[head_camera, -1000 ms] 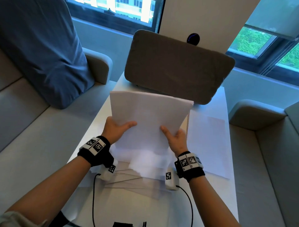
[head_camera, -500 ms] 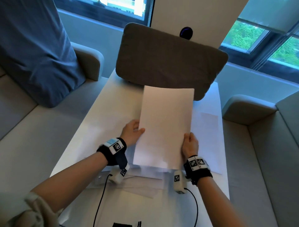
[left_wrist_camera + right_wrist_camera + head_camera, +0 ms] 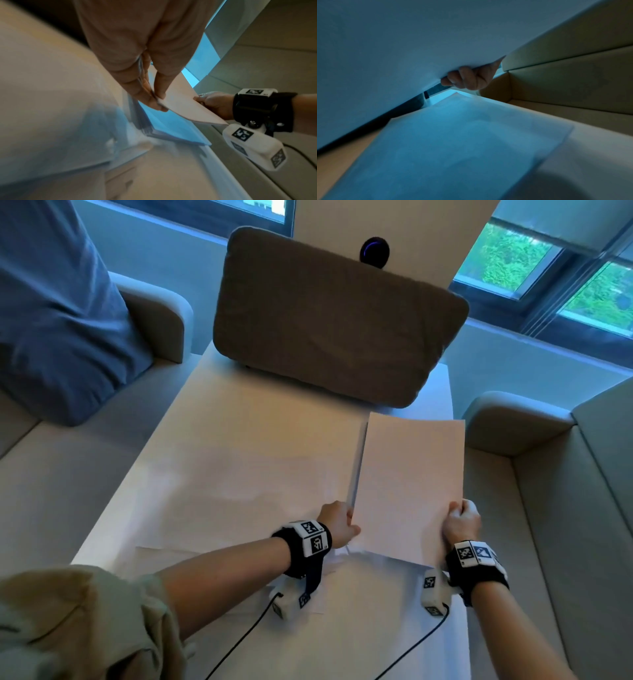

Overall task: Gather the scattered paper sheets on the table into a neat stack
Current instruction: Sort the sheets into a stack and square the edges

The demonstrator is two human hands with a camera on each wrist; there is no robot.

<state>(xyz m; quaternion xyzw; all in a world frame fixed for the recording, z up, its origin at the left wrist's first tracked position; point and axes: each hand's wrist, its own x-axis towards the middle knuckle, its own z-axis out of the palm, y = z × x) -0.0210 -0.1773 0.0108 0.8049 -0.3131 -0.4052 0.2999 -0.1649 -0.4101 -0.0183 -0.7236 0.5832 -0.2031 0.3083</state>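
Observation:
I hold a stack of white paper sheets [image 3: 407, 487] lengthways and tilted above the right side of the white table [image 3: 239, 446]. My left hand [image 3: 337, 523] pinches its near left edge, thumb on top; the left wrist view shows the fingers [image 3: 149, 97] nipping the stack [image 3: 180, 102]. My right hand [image 3: 460, 520] grips the near right edge, and its fingers [image 3: 471, 79] curl under the stack [image 3: 402, 54]. Loose sheets [image 3: 390, 568] lie flat below the stack, also seen as sheets [image 3: 453, 142] on the table. More loose sheets [image 3: 222, 556] lie at the near left.
A grey-brown cushion [image 3: 335, 316] stands across the table's far end. Beige sofa seats [image 3: 565, 525] flank the table on both sides, with a blue pillow [image 3: 58, 313] on the left one. Two wrist-camera cables [image 3: 239, 642] trail over the near table.
The stack was turned from crosswise to lengthways, then carried to the right and lowered over the sheets on the table's right side. Both hands moved right with it.

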